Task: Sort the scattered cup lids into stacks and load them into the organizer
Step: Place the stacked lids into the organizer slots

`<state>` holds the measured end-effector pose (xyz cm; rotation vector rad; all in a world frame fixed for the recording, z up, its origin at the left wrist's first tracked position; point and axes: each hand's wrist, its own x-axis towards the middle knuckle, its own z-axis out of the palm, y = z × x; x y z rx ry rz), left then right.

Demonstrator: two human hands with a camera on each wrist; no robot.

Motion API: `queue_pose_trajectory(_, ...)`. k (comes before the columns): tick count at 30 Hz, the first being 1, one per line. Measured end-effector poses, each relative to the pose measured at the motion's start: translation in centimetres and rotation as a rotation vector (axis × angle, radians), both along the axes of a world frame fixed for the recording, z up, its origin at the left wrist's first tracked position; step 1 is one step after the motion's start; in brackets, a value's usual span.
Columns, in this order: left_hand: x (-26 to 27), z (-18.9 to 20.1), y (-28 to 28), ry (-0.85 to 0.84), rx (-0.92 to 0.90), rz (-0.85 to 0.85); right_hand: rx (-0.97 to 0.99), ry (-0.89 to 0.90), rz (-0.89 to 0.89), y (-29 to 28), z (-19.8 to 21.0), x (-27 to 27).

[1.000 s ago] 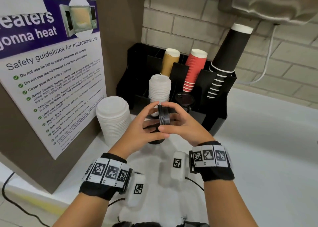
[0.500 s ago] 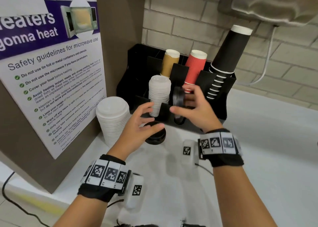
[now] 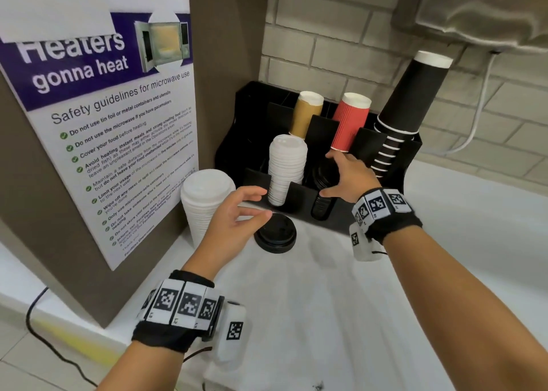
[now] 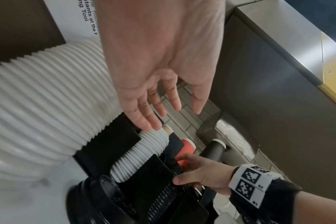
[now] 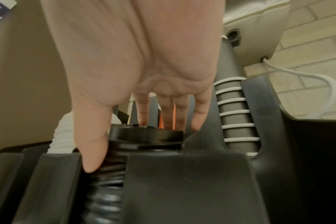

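Observation:
A black organizer (image 3: pixel 412 153) stands against the brick wall. Its front slots hold a stack of small white lids (image 3: pixel 287 165) and a stack of black lids (image 3: pixel 321 206). My right hand (image 3: pixel 326 174) reaches over the black lids (image 5: pixel 146 134), thumb down their near side, fingers behind the top lid, gripping them. My left hand (image 3: pixel 261 203) hovers open just above a short pile of black lids (image 3: pixel 275 236) on the counter and holds nothing. A tall stack of large white lids (image 3: pixel 207 203) stands on the counter to the left.
Brown cups (image 3: pixel 307 114), red cups (image 3: pixel 351 120) and a tall leaning stack of black cups (image 3: pixel 412 99) fill the organizer's rear slots. A poster board (image 3: pixel 103 141) walls off the left. A white cable (image 3: pixel 477 117) hangs by the wall on the right.
My right hand carried the black lids from in front of me to the organizer and lowered them into the front slot. The left hand let go and stayed over the counter pile.

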<state>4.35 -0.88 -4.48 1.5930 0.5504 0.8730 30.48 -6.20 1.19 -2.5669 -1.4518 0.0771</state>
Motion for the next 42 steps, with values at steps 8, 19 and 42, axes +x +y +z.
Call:
queue_pose_trajectory(8,-0.3,0.0,-0.2,0.025,-0.001,-0.001,-0.206,-0.020,0.056,0.9,0.5,0.7)
queue_pose_trajectory(19,-0.3,0.4,-0.1,0.035,0.009,-0.002,-0.148,-0.363,0.077,-0.2,-1.8,-2.3)
queue_pose_trajectory(42,-0.6,0.5,0.3,-0.004,0.036,-0.024,-0.400,0.194,0.255,1.9,-7.0,-8.8)
